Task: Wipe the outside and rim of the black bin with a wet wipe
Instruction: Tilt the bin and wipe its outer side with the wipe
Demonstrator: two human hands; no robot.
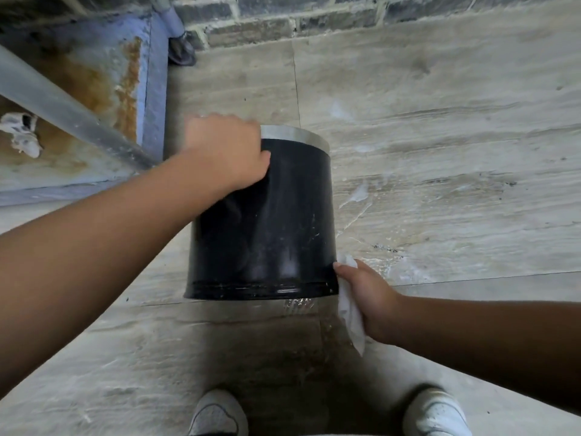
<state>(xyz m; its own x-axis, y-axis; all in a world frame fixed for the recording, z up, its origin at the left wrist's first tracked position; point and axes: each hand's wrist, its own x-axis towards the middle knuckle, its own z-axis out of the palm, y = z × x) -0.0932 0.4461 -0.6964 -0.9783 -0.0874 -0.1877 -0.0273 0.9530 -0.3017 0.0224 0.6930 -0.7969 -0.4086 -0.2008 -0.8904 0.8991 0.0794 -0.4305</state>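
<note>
The black bin (267, 225) is a round glossy cylinder with a silver rim band (292, 135), held off the floor and tipped so its rim points away from me. My left hand (226, 149) grips the rim end at the upper left, fingers hooked over the edge. My right hand (366, 294) holds a crumpled white wet wipe (350, 313) pressed against the bin's lower right side near its base. The bin's opening is hidden.
Grey stone-look floor tiles (440, 152) lie all around, with wet streaks to the right of the bin. A rusty blue metal frame (147, 89) and a grey pipe (63, 111) stand at the left. A brick wall (314, 17) runs along the back. My two white shoes (217, 413) show at the bottom.
</note>
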